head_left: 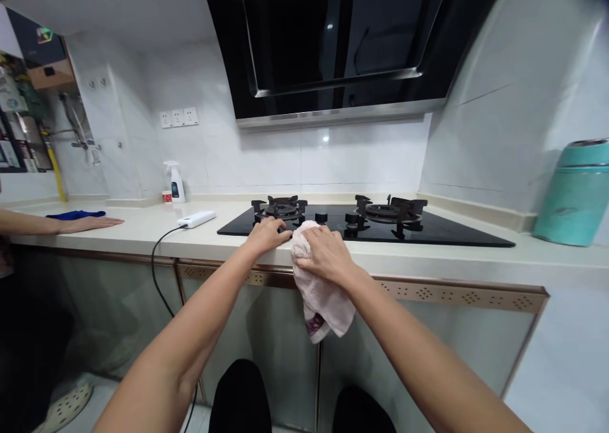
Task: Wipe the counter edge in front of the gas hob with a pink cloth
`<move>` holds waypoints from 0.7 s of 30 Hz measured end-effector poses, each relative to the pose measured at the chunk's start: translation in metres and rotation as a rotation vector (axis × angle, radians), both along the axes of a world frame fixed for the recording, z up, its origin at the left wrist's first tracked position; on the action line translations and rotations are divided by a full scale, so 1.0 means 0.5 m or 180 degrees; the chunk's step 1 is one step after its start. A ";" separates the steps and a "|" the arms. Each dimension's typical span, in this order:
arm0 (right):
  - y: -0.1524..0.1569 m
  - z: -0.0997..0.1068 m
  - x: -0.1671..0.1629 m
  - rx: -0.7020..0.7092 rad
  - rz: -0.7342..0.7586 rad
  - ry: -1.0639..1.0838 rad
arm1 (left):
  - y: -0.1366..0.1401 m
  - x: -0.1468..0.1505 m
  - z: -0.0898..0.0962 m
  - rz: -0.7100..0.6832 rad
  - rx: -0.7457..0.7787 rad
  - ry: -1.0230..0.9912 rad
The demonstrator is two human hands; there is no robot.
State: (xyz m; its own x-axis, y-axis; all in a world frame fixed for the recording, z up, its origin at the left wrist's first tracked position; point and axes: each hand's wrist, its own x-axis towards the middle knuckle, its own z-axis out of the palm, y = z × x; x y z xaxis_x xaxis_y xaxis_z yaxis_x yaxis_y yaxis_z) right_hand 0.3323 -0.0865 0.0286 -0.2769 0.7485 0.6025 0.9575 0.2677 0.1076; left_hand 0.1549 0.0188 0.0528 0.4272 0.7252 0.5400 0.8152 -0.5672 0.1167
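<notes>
A pale pink towel (323,300) is gripped under my right hand (327,250) at the front edge of the gas cooktop (457,233). Its lower part hangs down over the counter's edge, showing a dark purple patch. My left hand (267,235) rests at the cooktop's front edge, just left of the towel, fingers apart and holding nothing. Beyond my hands are two black control knobs (351,219) and two burners, the left burner (282,210) and the right burner (391,212).
On the counter (137,230) left of the cooktop lies a white power bank (196,219) with a black cable hanging down. A spray bottle (176,184) stands behind it. Another person's hand (90,224) lies near a blue cloth (76,215). A turquoise container (573,198) stands far right; a range hood (342,40) overhangs.
</notes>
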 end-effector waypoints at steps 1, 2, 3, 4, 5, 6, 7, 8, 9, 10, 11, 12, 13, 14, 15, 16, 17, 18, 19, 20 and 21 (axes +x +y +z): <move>-0.004 -0.007 0.000 0.0135 0.0007 -0.0041 | 0.001 0.000 -0.001 0.0003 -0.0014 -0.0015; -0.007 -0.013 0.001 0.0265 0.0007 -0.0088 | 0.003 -0.001 -0.001 0.0006 -0.0026 -0.0026; -0.010 -0.019 0.004 0.0381 0.0016 -0.0141 | 0.005 -0.002 -0.001 0.0010 -0.0034 -0.0035; -0.012 -0.024 0.009 0.0473 0.0032 -0.0187 | 0.009 -0.003 0.000 0.0020 -0.0041 -0.0042; -0.012 -0.027 0.016 0.0536 0.0061 -0.0229 | 0.012 -0.005 0.000 0.0032 -0.0049 -0.0051; -0.013 -0.029 0.025 0.0575 0.0105 -0.0264 | 0.015 -0.006 0.001 0.0044 -0.0058 -0.0059; -0.012 -0.031 0.037 0.0605 0.0144 -0.0272 | 0.018 -0.008 0.002 0.0056 -0.0066 -0.0065; -0.013 -0.031 0.052 0.0627 0.0179 -0.0247 | 0.020 -0.009 0.003 0.0066 -0.0074 -0.0068; -0.014 -0.031 0.071 0.0642 0.0199 -0.0178 | 0.021 -0.010 0.003 0.0073 -0.0084 -0.0068; -0.016 -0.032 0.093 0.0642 0.0208 -0.0063 | 0.022 -0.010 0.004 0.0075 -0.0094 -0.0065; -0.021 -0.032 0.119 0.0636 0.0203 0.0098 | 0.023 -0.011 0.004 0.0072 -0.0107 -0.0059; -0.028 -0.034 0.149 0.0630 0.0173 0.0284 | 0.023 -0.010 0.005 0.0066 -0.0121 -0.0055; -0.037 -0.036 0.183 0.0627 0.0098 0.0472 | 0.023 -0.010 0.004 0.0056 -0.0137 -0.0050; -0.048 -0.038 0.221 0.0624 -0.0028 0.0639 | 0.023 -0.009 0.004 0.0043 -0.0155 -0.0049; -0.061 -0.040 0.261 0.0627 -0.0210 0.0774 | 0.022 -0.008 0.004 0.0031 -0.0175 -0.0054; -0.074 -0.042 0.304 0.0615 -0.0449 0.0881 | 0.021 -0.006 0.003 0.0024 -0.0195 -0.0059; -0.087 -0.044 0.349 0.0579 -0.0725 0.0972 | 0.019 -0.005 0.002 0.0025 -0.0212 -0.0056; -0.099 -0.044 0.394 0.0511 -0.1005 0.1062 | 0.017 -0.003 0.002 0.0036 -0.0222 -0.0046; -0.109 -0.044 0.439 0.0436 -0.1282 0.1186 | 0.014 -0.001 0.002 0.0055 -0.0226 -0.0030; -0.116 -0.043 0.484 0.0377 -0.1528 0.1321 | 0.011 0.001 0.002 0.0079 -0.0230 -0.0009; -0.121 -0.042 0.526 0.0365 -0.1691 0.1483 | 0.008 0.003 0.002 0.0099 -0.0235 0.0012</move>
State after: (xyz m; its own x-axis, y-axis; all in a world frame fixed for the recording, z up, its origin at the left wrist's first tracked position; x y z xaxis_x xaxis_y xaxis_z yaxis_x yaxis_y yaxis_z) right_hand 0.5953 -0.1469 0.0077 0.4127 0.6355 0.6525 0.9085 -0.2359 -0.3448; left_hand 0.1564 0.0229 0.0538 0.4058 0.7760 0.4829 0.8329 -0.5315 0.1541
